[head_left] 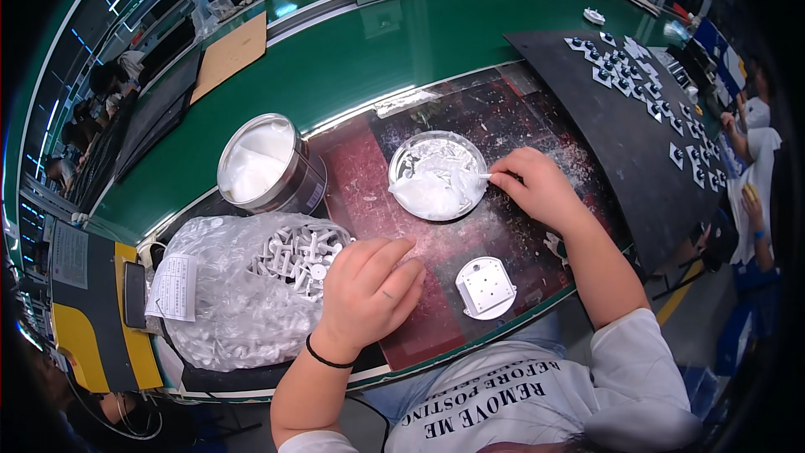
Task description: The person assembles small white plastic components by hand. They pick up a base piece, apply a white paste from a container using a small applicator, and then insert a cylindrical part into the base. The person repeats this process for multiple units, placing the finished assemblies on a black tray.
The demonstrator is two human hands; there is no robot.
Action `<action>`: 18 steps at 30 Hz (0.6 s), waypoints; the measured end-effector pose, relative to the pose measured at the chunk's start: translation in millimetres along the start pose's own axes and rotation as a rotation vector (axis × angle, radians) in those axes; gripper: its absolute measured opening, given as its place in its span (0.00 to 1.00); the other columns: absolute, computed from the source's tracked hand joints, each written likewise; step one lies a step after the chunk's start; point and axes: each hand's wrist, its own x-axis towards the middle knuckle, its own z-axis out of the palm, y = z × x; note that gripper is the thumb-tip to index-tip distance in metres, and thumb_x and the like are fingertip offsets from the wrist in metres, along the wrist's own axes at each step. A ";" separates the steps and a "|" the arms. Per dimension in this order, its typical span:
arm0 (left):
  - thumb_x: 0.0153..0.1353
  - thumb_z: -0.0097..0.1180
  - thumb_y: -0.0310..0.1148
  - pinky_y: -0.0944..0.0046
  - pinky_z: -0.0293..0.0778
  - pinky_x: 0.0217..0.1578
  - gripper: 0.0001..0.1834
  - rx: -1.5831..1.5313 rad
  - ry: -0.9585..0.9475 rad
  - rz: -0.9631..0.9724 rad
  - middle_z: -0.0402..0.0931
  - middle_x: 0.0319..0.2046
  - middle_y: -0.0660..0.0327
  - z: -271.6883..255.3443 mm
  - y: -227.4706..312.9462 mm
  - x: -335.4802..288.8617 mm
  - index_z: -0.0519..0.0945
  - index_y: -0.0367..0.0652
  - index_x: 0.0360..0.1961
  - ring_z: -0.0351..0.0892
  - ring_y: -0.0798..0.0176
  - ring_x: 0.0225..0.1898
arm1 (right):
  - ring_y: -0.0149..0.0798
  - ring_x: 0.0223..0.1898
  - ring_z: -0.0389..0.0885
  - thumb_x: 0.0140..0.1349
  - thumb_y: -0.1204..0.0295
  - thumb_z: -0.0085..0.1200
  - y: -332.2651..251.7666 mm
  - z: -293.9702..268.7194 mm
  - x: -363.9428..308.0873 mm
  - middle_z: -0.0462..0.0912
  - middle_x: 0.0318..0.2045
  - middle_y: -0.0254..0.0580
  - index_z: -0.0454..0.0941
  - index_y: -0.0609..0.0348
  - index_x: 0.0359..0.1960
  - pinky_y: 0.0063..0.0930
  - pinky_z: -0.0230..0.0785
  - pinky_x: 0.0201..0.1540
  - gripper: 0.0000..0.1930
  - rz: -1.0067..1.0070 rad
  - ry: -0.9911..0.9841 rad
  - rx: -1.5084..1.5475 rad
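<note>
My right hand (537, 189) pinches a small white plastic pin (485, 176) at the right rim of a round metal dish (444, 216). White grease (436, 189) lies thick in that dish. My left hand (373, 289) hangs beside a clear plastic bag (226, 302), its fingers loosely bent and slightly apart, with nothing visible in them. Inside the bag's mouth are many white plastic pins (293, 256) with round heads. On the mat, between my forearms, lies a white round-edged plastic housing (486, 288) with small holes.
An open metal can (272, 164) of white grease stands behind the bag. A black board (587, 117) at the right carries rows of small white-and-dark parts. The worn red-and-black mat (369, 176) covers the green table (360, 46). Other people work farther off.
</note>
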 end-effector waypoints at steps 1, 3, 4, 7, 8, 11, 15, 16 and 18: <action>0.41 0.64 0.26 0.59 0.72 0.35 0.12 -0.007 -0.005 -0.006 0.77 0.38 0.58 -0.4 0.3 -0.1 0.78 0.43 0.30 0.76 0.55 0.36 | 0.39 0.35 0.76 0.56 0.71 0.56 -0.9 -0.2 0.5 0.79 0.30 0.41 0.79 0.61 0.33 0.32 0.68 0.40 0.06 0.044 -0.008 0.050; 0.41 0.64 0.26 0.59 0.72 0.35 0.12 -0.008 -0.006 -0.009 0.77 0.38 0.58 -0.2 0.2 -1.0 0.78 0.43 0.30 0.76 0.55 0.36 | 0.34 0.33 0.75 0.58 0.72 0.55 -3.3 -1.6 2.1 0.79 0.29 0.38 0.79 0.61 0.34 0.28 0.68 0.39 0.07 0.162 -0.039 0.160; 0.41 0.63 0.27 0.59 0.72 0.35 0.12 -0.002 -0.003 -0.004 0.77 0.38 0.59 0.4 -0.2 -1.2 0.78 0.43 0.30 0.76 0.56 0.36 | 0.31 0.33 0.74 0.59 0.72 0.55 -4.8 -3.8 3.2 0.79 0.29 0.37 0.79 0.62 0.35 0.26 0.67 0.38 0.07 0.236 -0.060 0.220; 0.42 0.63 0.28 0.59 0.71 0.35 0.11 0.005 0.000 -0.001 0.77 0.38 0.60 -0.2 0.5 -0.8 0.78 0.43 0.30 0.76 0.57 0.36 | 0.27 0.32 0.73 0.60 0.72 0.54 -5.6 -5.7 3.6 0.78 0.28 0.35 0.78 0.62 0.36 0.23 0.66 0.37 0.07 0.391 -0.094 0.384; 0.42 0.63 0.28 0.59 0.71 0.36 0.11 0.005 0.000 -0.001 0.77 0.38 0.60 -0.6 0.8 -0.6 0.78 0.43 0.30 0.76 0.57 0.36 | 0.26 0.32 0.73 0.60 0.71 0.54 -5.5 -6.0 3.4 0.78 0.28 0.35 0.77 0.62 0.37 0.22 0.66 0.37 0.08 0.430 -0.099 0.436; 0.42 0.63 0.28 0.60 0.71 0.36 0.11 0.002 0.002 0.003 0.77 0.38 0.60 0.2 0.9 -0.9 0.78 0.43 0.31 0.76 0.57 0.37 | 0.23 0.32 0.71 0.60 0.72 0.54 -1.9 -2.1 1.2 0.77 0.28 0.32 0.77 0.62 0.38 0.20 0.65 0.37 0.08 0.422 -0.067 0.542; 0.41 0.64 0.25 0.58 0.72 0.37 0.12 -0.021 -0.010 -0.005 0.77 0.38 0.58 -1.1 3.2 -0.2 0.78 0.44 0.30 0.76 0.54 0.37 | 0.23 0.34 0.71 0.61 0.73 0.52 3.4 -0.2 -0.8 0.77 0.31 0.31 0.75 0.62 0.40 0.19 0.65 0.39 0.08 0.412 -0.071 0.649; 0.41 0.64 0.25 0.58 0.72 0.37 0.12 -0.023 -0.010 -0.004 0.77 0.38 0.58 -1.0 3.4 -0.2 0.78 0.44 0.30 0.76 0.54 0.37 | 0.23 0.35 0.71 0.62 0.73 0.52 0.5 -0.5 -1.1 0.77 0.33 0.31 0.75 0.62 0.41 0.19 0.65 0.40 0.08 0.411 -0.074 0.718; 0.41 0.64 0.25 0.58 0.72 0.37 0.12 -0.028 -0.009 -0.003 0.77 0.38 0.58 -0.4 3.8 -0.3 0.78 0.44 0.30 0.76 0.54 0.37 | 0.22 0.37 0.71 0.63 0.73 0.51 -6.0 -2.2 -3.6 0.76 0.35 0.30 0.74 0.62 0.43 0.18 0.64 0.42 0.09 0.395 -0.089 0.823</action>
